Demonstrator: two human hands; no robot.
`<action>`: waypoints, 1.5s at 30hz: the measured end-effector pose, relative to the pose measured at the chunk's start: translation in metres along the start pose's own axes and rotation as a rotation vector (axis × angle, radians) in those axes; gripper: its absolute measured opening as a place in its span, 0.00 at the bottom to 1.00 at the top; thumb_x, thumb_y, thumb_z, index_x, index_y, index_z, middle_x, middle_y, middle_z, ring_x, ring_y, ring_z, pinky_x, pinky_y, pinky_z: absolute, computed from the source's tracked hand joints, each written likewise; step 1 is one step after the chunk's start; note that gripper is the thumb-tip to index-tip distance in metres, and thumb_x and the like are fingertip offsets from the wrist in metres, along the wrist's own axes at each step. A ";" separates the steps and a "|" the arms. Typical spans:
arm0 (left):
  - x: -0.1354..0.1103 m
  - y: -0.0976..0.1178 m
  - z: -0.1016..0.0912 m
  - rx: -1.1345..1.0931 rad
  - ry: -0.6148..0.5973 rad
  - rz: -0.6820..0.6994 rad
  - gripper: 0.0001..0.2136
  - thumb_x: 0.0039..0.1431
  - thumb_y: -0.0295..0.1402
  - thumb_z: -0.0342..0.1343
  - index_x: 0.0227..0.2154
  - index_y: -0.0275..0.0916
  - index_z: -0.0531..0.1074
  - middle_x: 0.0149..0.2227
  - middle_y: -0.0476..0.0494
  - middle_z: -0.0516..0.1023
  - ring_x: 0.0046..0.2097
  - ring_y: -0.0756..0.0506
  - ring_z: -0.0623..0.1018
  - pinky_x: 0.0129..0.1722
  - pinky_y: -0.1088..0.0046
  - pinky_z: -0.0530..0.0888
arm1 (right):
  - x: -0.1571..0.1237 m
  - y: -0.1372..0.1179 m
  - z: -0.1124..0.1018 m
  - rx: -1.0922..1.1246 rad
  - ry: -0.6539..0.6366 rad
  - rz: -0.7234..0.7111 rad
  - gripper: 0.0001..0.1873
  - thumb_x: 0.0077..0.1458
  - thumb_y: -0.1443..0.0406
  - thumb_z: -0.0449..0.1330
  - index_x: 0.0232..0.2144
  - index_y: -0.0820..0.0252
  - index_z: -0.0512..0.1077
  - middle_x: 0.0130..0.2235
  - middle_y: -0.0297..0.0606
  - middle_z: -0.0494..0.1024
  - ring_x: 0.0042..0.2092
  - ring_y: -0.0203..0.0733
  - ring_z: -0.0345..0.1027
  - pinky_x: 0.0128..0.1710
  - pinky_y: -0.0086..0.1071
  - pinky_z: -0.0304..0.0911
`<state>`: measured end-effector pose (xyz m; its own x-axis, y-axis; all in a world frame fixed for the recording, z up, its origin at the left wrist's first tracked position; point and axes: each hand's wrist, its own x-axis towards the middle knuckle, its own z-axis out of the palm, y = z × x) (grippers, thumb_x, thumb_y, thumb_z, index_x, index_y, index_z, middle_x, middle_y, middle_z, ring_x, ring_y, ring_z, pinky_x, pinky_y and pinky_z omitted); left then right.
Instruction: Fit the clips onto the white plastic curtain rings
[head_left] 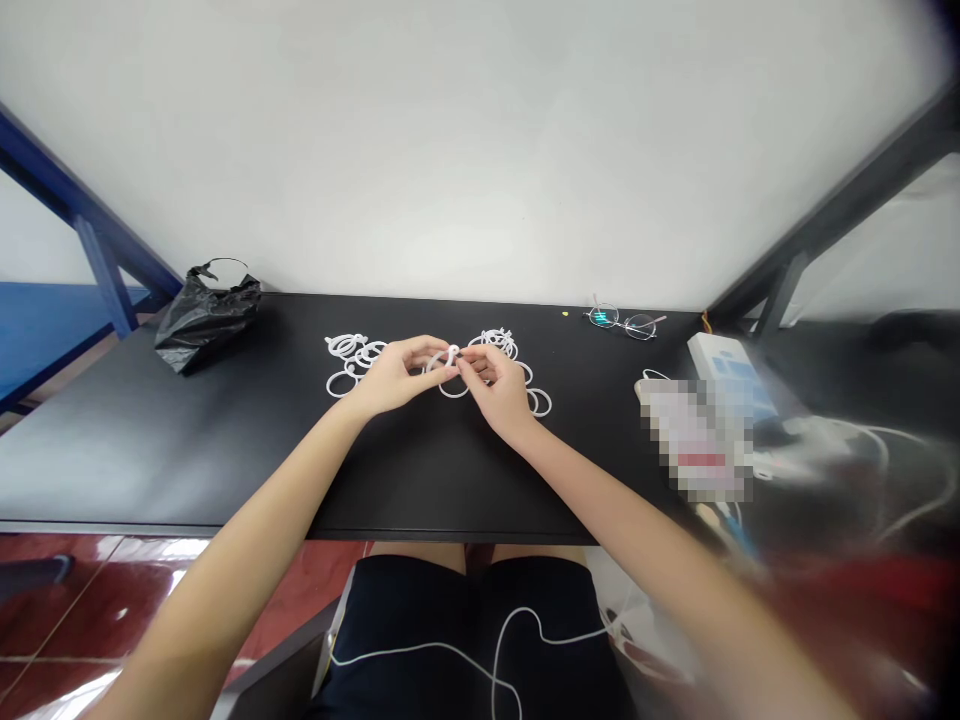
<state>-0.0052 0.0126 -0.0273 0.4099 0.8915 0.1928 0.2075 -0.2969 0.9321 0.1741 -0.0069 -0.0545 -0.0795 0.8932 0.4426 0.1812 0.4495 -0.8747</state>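
Both hands meet over the middle of a black table [225, 440]. My left hand [394, 375] is closed, pinching a white plastic ring [444, 368] between thumb and fingers. My right hand [499, 392] is closed too, gripping a small white clip [453, 354] at the top of that ring. Several loose white rings [351, 358] lie on the table to the left of my hands. Another heap of white rings [501, 342] sits behind and to the right of my right hand, partly hidden by it.
A crumpled black plastic bag [204, 315] lies at the back left. A pair of glasses [624, 322] rests at the back right near the wall. A white power strip [724, 365] and white cables [862, 440] crowd the right end. A white cord [480, 650] crosses my lap.
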 end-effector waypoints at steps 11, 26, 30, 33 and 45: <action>0.001 -0.014 -0.020 0.969 0.280 0.048 0.15 0.56 0.41 0.60 0.43 0.40 0.74 0.42 0.40 0.82 0.48 0.37 0.78 0.60 0.51 0.60 | -0.005 0.006 -0.001 -0.586 -0.338 -0.273 0.07 0.55 0.71 0.61 0.39 0.61 0.73 0.45 0.44 0.77 0.50 0.48 0.66 0.56 0.45 0.59; 0.000 -0.021 -0.018 1.085 0.199 -0.066 0.15 0.58 0.42 0.56 0.44 0.39 0.74 0.42 0.39 0.80 0.48 0.35 0.76 0.60 0.49 0.59 | -0.001 0.004 -0.003 -0.571 -0.394 -0.270 0.08 0.54 0.75 0.57 0.31 0.58 0.70 0.31 0.36 0.77 0.40 0.44 0.64 0.52 0.41 0.57; -0.001 -0.024 -0.018 1.053 0.230 -0.020 0.14 0.58 0.43 0.57 0.42 0.41 0.75 0.40 0.39 0.80 0.48 0.35 0.76 0.59 0.46 0.59 | -0.001 -0.002 -0.003 -0.613 -0.419 -0.303 0.08 0.50 0.75 0.57 0.28 0.57 0.68 0.28 0.34 0.73 0.38 0.44 0.61 0.52 0.41 0.55; 0.000 -0.027 -0.018 1.030 0.247 0.011 0.14 0.57 0.43 0.57 0.41 0.41 0.75 0.39 0.39 0.80 0.46 0.34 0.76 0.58 0.44 0.59 | -0.002 -0.005 -0.003 -0.640 -0.427 -0.305 0.09 0.47 0.75 0.57 0.27 0.56 0.66 0.28 0.34 0.71 0.37 0.44 0.60 0.53 0.42 0.54; 0.001 -0.023 -0.016 0.949 0.318 0.055 0.15 0.62 0.44 0.53 0.44 0.40 0.74 0.47 0.37 0.77 0.51 0.35 0.74 0.60 0.48 0.59 | -0.002 -0.005 -0.005 -0.628 -0.430 -0.295 0.09 0.46 0.75 0.56 0.25 0.56 0.62 0.28 0.34 0.69 0.37 0.43 0.59 0.48 0.38 0.56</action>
<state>-0.0240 0.0255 -0.0439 0.2128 0.8771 0.4305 0.8751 -0.3671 0.3154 0.1782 -0.0114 -0.0501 -0.5560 0.7222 0.4114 0.5996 0.6913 -0.4032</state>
